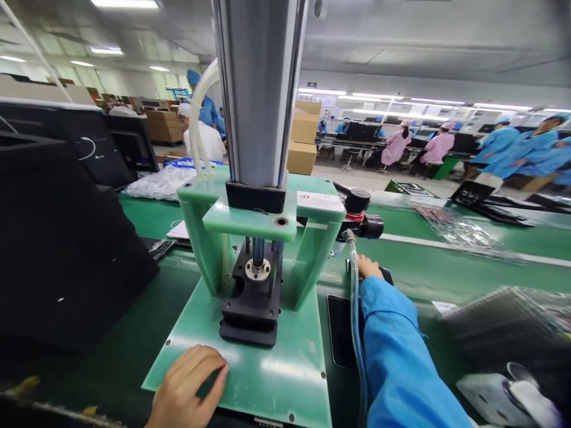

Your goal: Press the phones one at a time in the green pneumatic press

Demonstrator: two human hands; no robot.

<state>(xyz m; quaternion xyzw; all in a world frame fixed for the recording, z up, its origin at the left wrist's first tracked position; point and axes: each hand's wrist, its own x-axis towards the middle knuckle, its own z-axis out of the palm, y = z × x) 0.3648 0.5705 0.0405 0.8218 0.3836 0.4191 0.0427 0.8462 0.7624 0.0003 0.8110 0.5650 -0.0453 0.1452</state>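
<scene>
My left hand (190, 383) rests at the front of the press's green base plate (267, 380). Its fingers are loosely curled, with a gap between thumb and forefinger and nothing held. Past the clear air hose (354, 309), my right hand (369, 267) closes over a dark, flat phone-like device (386, 275); its fingertips are partly hidden. A phone with a black screen (341, 330) lies beside the base plate, partly behind the hose and sleeve. Under the press's grey cylinder (257, 89), the ram meets a black fixture block (252, 309).
A large black box-like object (66, 249) fills the left side. At right, a blurred stack of trays (513, 321) stands near a white item (486, 395). Clear plastic packs (464, 232) lie on the green bench. A black-knobbed regulator (358, 202) adjoins the press. Several people sit or stand farther back.
</scene>
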